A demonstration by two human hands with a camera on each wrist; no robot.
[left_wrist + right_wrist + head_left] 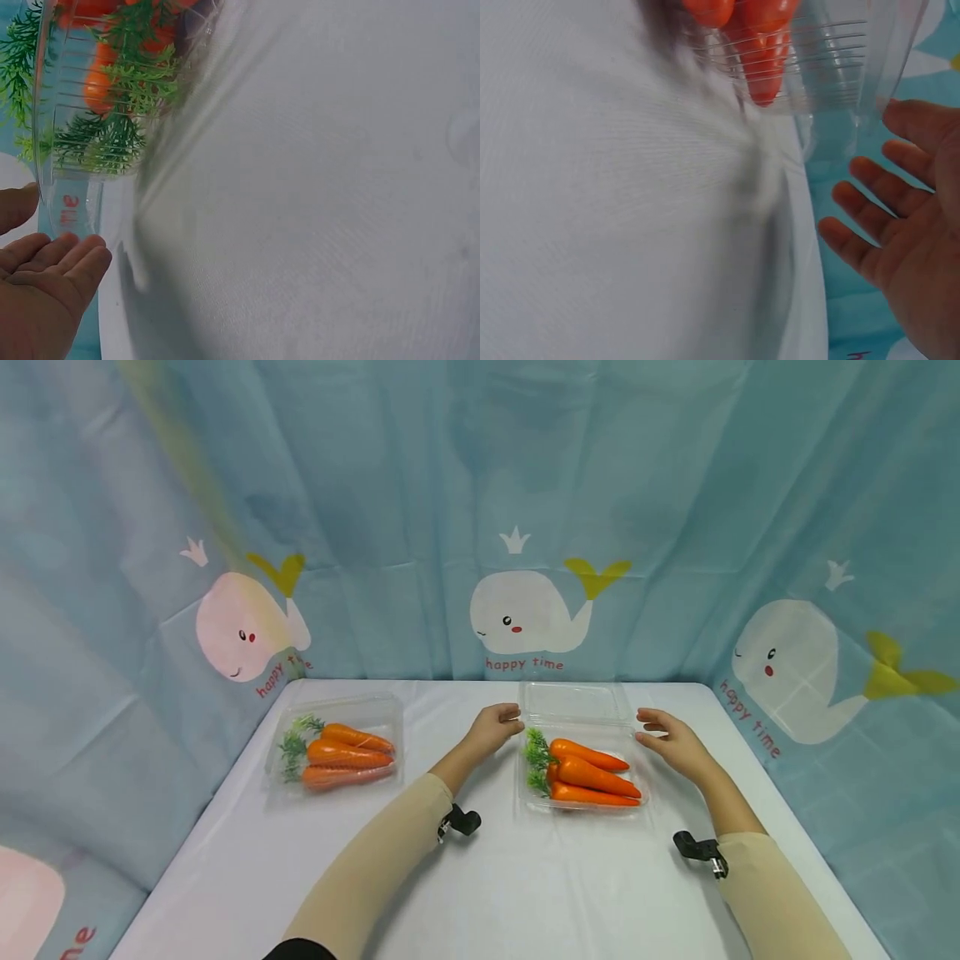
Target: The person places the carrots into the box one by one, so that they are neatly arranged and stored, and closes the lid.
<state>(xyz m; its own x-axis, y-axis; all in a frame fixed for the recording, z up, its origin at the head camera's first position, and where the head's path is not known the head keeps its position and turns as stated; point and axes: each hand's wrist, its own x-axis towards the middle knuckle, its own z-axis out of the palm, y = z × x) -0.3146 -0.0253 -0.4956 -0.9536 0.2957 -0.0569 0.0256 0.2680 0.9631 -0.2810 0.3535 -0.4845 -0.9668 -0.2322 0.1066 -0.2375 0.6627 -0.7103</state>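
A clear plastic box (pixel 528 793) stands on the white table with its lid (pixel 573 702) flipped back behind it. Inside lie several orange carrots (pixel 592 775) with green leafy tops toward the left. My left hand (pixel 491 731) is at the box's back left corner, fingers extended; in the left wrist view its thumb and fingers are spread beside the clear wall. On the other side, my right hand (pixel 671 745) is held at the back right corner, thumb near the rim and fingers loosely spread in the right wrist view. Neither hand grips anything.
To the left on the table sits a second clear box (pixel 397 718), holding carrots (pixel 351 753) seen through its closed top. A blue curtain (pixel 420 510) printed with whales hangs along the table's back and sides.
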